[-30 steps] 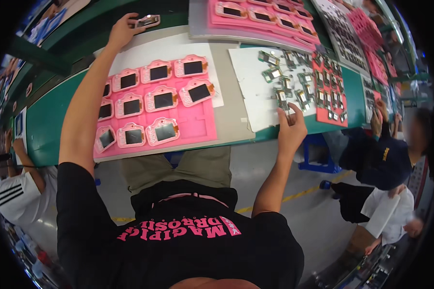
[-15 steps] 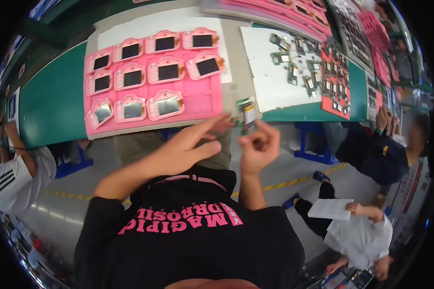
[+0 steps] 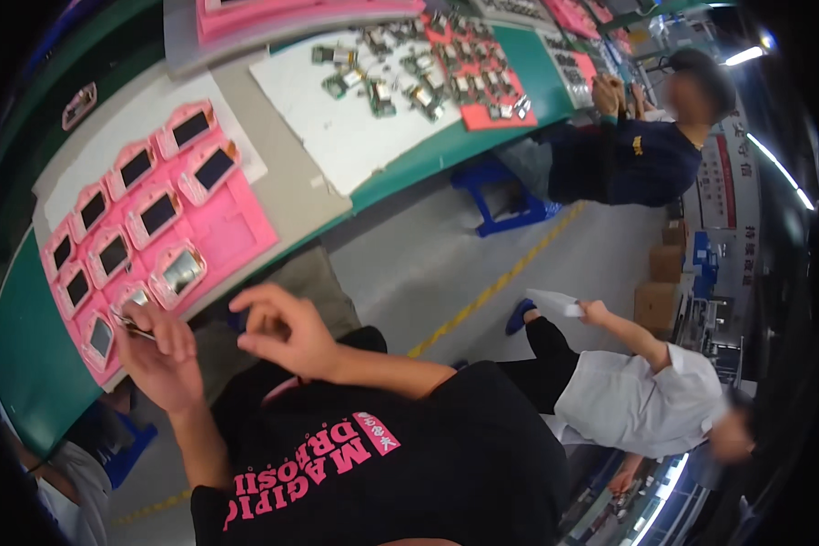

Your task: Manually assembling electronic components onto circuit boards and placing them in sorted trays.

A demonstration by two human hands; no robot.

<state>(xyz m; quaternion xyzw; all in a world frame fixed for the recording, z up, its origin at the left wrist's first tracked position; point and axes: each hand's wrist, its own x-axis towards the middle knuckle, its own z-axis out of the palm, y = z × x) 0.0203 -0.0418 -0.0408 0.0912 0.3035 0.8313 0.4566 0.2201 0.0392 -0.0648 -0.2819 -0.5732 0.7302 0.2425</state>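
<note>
My left hand (image 3: 166, 355) is over the front edge of the pink tray (image 3: 237, 223), its fingers bent together at a pink-framed screen unit (image 3: 136, 297). A thin silvery edge shows at these fingertips; I cannot make out what it is. My right hand (image 3: 291, 335) hovers in front of the tray, fingers curled but apart from the thumb, with nothing visible between them. In rows on the tray lie several pink-framed units with dark screens (image 3: 159, 211). Nearer units, such as the one right of my left hand (image 3: 180, 271), have silvery screens.
Small circuit boards (image 3: 379, 94) lie scattered on a white sheet (image 3: 309, 136), with more on a red tray (image 3: 496, 107). A loose pink-framed unit (image 3: 79, 105) lies at the far left. Seated at right is a co-worker (image 3: 610, 155); another person (image 3: 637, 396) holds white paper. A blue stool (image 3: 496, 200) stands below the bench.
The view has swung, shifting the bench leftward and tilting it. Both hands are now by the tray's front. The circuit board previously in my right hand no longer shows there.
</note>
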